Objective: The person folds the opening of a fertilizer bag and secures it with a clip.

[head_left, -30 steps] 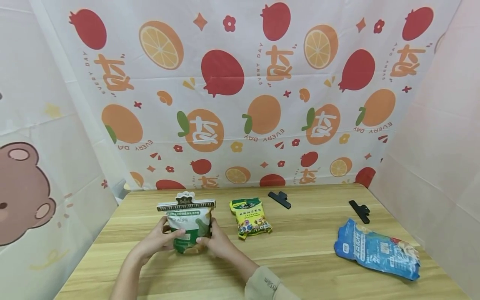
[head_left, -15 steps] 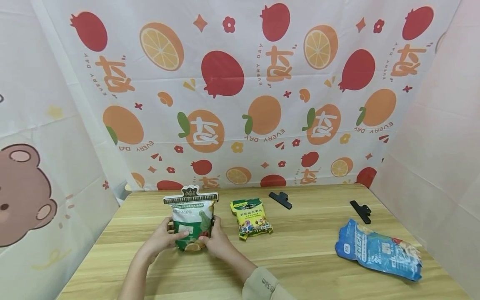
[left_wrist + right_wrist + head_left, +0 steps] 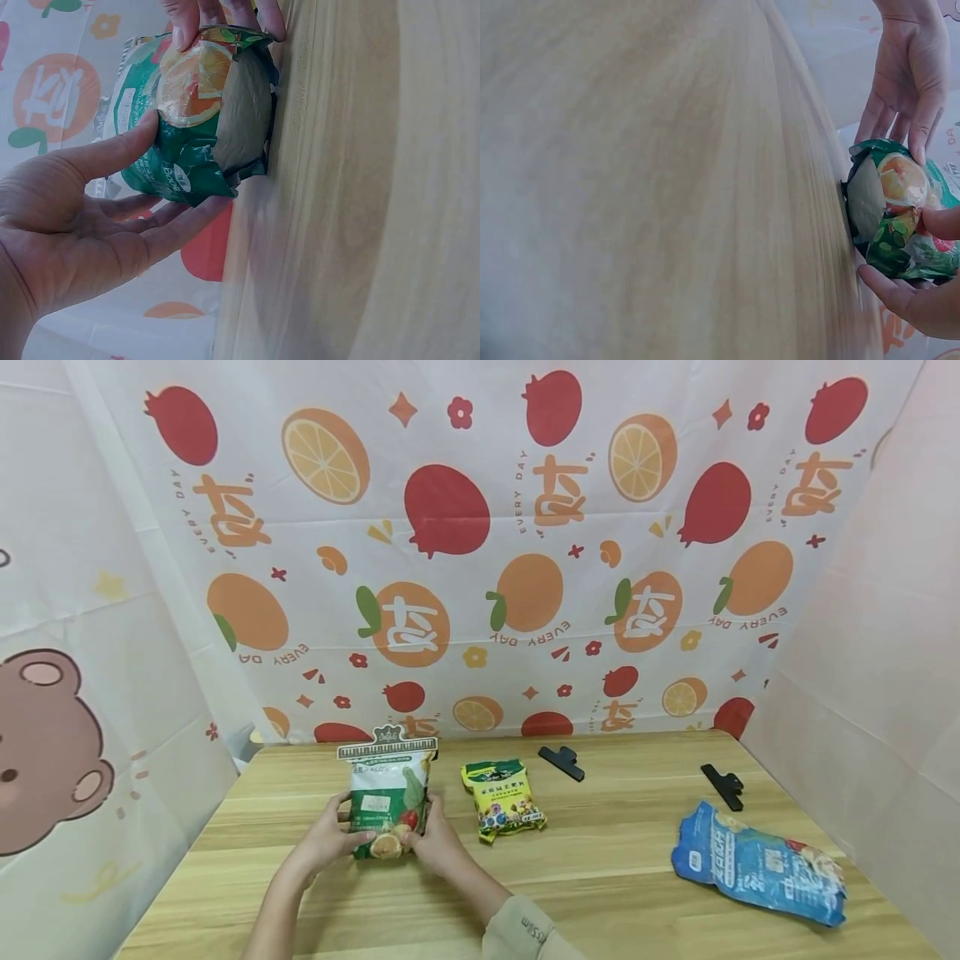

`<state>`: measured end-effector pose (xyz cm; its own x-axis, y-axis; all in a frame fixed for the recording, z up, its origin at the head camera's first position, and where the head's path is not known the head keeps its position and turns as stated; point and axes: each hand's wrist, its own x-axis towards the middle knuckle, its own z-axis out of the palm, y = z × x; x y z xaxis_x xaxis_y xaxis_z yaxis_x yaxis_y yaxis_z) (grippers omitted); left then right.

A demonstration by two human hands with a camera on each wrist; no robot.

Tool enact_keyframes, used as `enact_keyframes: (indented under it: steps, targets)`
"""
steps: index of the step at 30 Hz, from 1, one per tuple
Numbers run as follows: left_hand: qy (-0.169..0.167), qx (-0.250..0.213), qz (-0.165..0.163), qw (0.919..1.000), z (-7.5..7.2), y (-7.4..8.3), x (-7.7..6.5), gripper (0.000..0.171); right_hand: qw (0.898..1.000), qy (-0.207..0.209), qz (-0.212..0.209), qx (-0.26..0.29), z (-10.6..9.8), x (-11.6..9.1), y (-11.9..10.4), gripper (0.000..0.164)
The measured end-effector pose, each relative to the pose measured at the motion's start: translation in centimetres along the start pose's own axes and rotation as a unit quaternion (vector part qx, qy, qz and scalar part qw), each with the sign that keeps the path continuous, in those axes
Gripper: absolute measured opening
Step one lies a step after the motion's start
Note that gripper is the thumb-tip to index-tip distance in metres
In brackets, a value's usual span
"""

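Note:
A green and white bag (image 3: 390, 806) printed with vegetables and an orange slice is held between both hands at the left of the table. Across its top edge sits a wide white clip (image 3: 387, 743) with a piano-key pattern. My left hand (image 3: 327, 839) grips the left side, thumb on the front and fingers behind. On the opposite side my right hand (image 3: 435, 837) grips it the same way. In the left wrist view the bag's base (image 3: 244, 112) shows close by the wooden surface. The right wrist view shows the orange slice print between both thumbs.
Right of the hands lies a yellow and green packet (image 3: 504, 800). Two black clips, one behind it (image 3: 561, 762) and another at the right (image 3: 723, 787), lie on the wooden table (image 3: 600, 893). A crumpled blue bag (image 3: 759, 864) lies near the right edge. Printed cloth hangs behind.
The bag with its clip has tipped from leaning forward to facing more upright, its clip shifting up and slightly right. Both hands keep their grip. The other items stay put.

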<state>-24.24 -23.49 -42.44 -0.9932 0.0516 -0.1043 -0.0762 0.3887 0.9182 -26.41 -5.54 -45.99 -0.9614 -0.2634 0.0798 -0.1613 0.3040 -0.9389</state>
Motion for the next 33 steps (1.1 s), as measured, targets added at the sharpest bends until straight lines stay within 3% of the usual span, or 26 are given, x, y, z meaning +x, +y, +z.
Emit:
enact_keyframes:
  steps: [9, 18, 24, 29, 33]
  targets:
    - [-0.002, 0.006, -0.01, 0.9999, -0.2, 0.0, -0.4, 0.073, 1.0, -0.006, -0.003, -0.004, 0.0, 0.2, 0.0, 0.054]
    - [-0.015, 0.041, -0.043, 0.9981, -1.2, -0.2, -0.6, 0.065, 1.0, -0.011, 0.006, -0.024, 0.8, 0.2, -0.1, 0.043]
    - [-0.027, 0.02, -0.061, 0.9976, -1.8, -0.5, -0.8, 0.065, 0.999, -0.004, 0.029, -0.037, 1.3, 0.1, -0.5, 0.047]
    - [-0.034, 0.006, -0.068, 0.9971, -2.2, -0.9, -0.8, 0.064, 0.998, -0.002, 0.064, -0.006, 1.6, 0.0, -0.9, 0.038]
    - [-0.037, 0.014, -0.073, 0.9965, -2.5, -0.9, -0.8, 0.063, 0.997, 0.003, 0.073, 0.0, 1.9, 0.0, -1.0, 0.043]
